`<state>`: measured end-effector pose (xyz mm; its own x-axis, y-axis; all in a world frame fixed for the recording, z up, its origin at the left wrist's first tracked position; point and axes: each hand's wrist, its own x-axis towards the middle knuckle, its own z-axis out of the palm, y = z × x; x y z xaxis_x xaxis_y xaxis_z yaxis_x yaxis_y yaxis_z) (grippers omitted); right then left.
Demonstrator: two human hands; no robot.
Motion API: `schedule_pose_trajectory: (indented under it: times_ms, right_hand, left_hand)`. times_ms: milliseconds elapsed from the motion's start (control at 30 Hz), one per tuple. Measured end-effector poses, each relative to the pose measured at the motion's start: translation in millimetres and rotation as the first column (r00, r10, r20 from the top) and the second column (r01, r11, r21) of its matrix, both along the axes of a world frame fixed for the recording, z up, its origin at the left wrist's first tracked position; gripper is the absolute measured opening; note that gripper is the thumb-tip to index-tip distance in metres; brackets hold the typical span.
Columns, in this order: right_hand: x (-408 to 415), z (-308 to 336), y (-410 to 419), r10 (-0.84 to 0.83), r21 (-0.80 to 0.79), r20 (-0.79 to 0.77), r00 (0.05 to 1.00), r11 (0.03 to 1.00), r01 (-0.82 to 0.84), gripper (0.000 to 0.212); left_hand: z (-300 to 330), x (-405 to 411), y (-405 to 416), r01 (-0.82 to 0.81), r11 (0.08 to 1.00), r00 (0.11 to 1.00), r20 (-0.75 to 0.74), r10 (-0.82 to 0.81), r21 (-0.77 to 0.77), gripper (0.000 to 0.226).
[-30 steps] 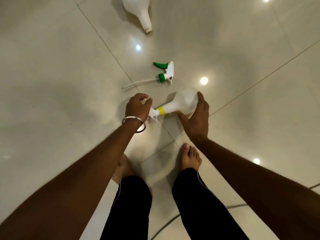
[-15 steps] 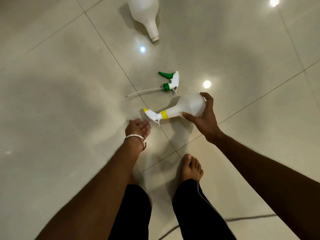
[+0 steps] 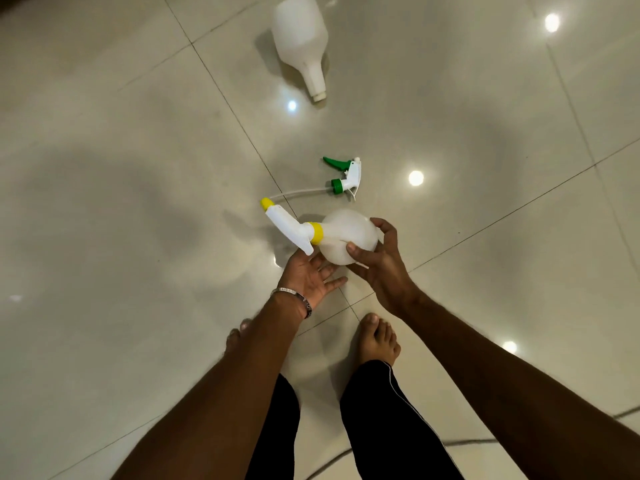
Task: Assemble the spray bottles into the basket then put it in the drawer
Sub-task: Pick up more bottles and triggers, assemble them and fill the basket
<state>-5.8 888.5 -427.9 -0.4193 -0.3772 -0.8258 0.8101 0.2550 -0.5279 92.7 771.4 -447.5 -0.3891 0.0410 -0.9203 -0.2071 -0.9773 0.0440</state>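
Bottle [image 3: 346, 237] — right hand [image 3: 384, 268]

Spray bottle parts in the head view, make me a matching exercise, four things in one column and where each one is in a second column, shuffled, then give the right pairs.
Things:
1. yellow-collared spray bottle
2. green trigger head
3. capless white bottle
4. left hand

Places or states:
A. lying on the floor at the far end, neck towards the person
B. open, palm up, under the held bottle
C. in the grip of the right hand, above the floor
D. lying on the floor with its dip tube loose, on no bottle

Pairs: 1-C, 2-D, 3-A, 4-B
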Motion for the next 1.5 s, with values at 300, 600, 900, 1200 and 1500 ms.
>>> schedule_pose_trajectory:
  times_ms: [300, 600, 900, 1200, 1500]
  right_hand:
    - [-3.8, 113.1, -58.5, 0.259, 0.070, -0.194, 0.946, 0.966, -0.250, 0.066]
    - [-14.5, 273.9, -125.9, 0.449, 0.044, -0.369, 0.814, 0.883, -0.467, 0.042]
    - [18.2, 442.0, -226.6, 0.538, -0.063, -0.452, 0.711, 0.776, -0.628, 0.037]
    - [83.4, 594.2, -351.1, 0.549, -0.096, -0.573, 0.608, 0.692, -0.715, 0.044]
    - [143.1, 701.1, -475.7, 0.547, -0.148, -0.634, 0.547, 0.609, -0.780, 0.037]
  left_hand:
    - [123.0, 0.8, -69.1, -0.076, 0.986, 0.995, 0.055, 0.085, -0.150, 0.036]
    - [297.2, 14.7, -135.5, 0.075, 0.926, 0.995, 0.096, -0.042, -0.370, 0.042]
    - [466.9, 63.1, -225.7, 0.033, 0.858, 0.999, 0.048, -0.009, -0.512, 0.041]
    - [619.8, 145.9, -330.5, -0.110, 0.746, 0.994, -0.064, 0.090, -0.657, 0.030]
    - [734.0, 200.1, -426.7, -0.192, 0.614, 0.970, -0.055, 0.235, -0.765, 0.038]
